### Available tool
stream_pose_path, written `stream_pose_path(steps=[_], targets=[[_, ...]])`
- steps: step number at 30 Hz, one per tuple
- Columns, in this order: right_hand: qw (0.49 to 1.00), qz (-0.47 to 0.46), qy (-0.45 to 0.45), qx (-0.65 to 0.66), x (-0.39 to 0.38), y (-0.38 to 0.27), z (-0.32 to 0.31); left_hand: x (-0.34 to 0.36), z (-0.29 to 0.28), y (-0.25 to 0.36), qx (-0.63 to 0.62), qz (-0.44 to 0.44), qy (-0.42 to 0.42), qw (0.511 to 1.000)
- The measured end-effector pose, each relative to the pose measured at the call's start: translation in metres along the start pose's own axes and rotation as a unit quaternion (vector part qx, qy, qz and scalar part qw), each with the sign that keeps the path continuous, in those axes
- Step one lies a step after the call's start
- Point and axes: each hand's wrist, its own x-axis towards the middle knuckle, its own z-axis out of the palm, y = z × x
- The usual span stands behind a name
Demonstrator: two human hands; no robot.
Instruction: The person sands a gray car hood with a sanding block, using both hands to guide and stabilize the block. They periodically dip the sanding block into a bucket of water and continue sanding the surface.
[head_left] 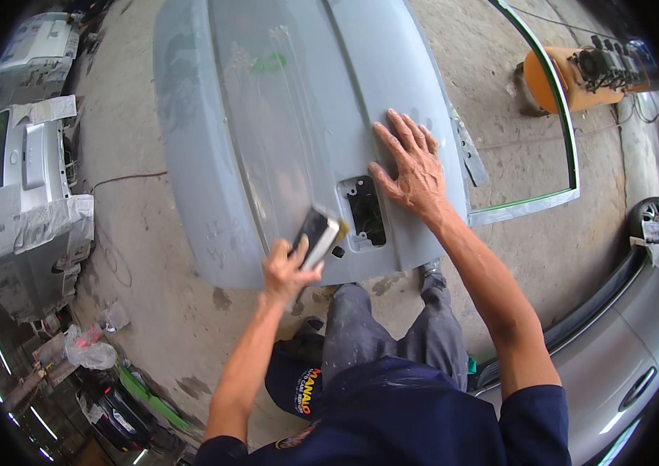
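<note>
A grey car door (189, 155) lies in front of me, its window frame (527, 210) edged in green reaching off to the right. My left hand (289, 270) is closed around a black and white sanding block (318, 239), at the near part of the panel, left of the handle opening (366, 213). Whether the block's underside touches the metal I cannot tell. Fingers spread, my right hand (413, 167) rests flat on the door beyond and to the right of that opening. A smooth patch with pale streaks and a green smear (269, 63) shows on the panel's far half.
A silver car tailgate (22, 171) partly masked with paper stands at the left. An orange compressor tank (562, 78) is at the far right. Close on my right is a silver car (617, 349). A plastic bag (90, 348) lies at the lower left, and a hose crosses the concrete floor (127, 101).
</note>
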Motion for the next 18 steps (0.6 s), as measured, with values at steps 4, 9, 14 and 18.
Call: stream_pose_path(steps=[4, 9, 14, 18], targets=[[1.000, -0.004, 0.007, -0.005, -0.001, 0.003, 0.005, 0.195, 0.042, -0.105, 0.007, -0.052, 0.035, 0.998], [0.998, -0.005, -0.009, -0.066, -0.002, 0.008, 0.011, 0.279, 0.064, -0.127, -0.025, -0.083, 0.077, 0.993], [0.988, 0.033, -0.072, -0.135, 0.004, 0.000, 0.010, 0.064, 0.028, -0.017, -0.056, -0.023, 0.005, 0.998], [0.973, 0.180, -0.063, -0.132, 0.015, -0.050, 0.029, -0.050, -0.031, 0.000, -0.105, 0.011, -0.069, 0.992]])
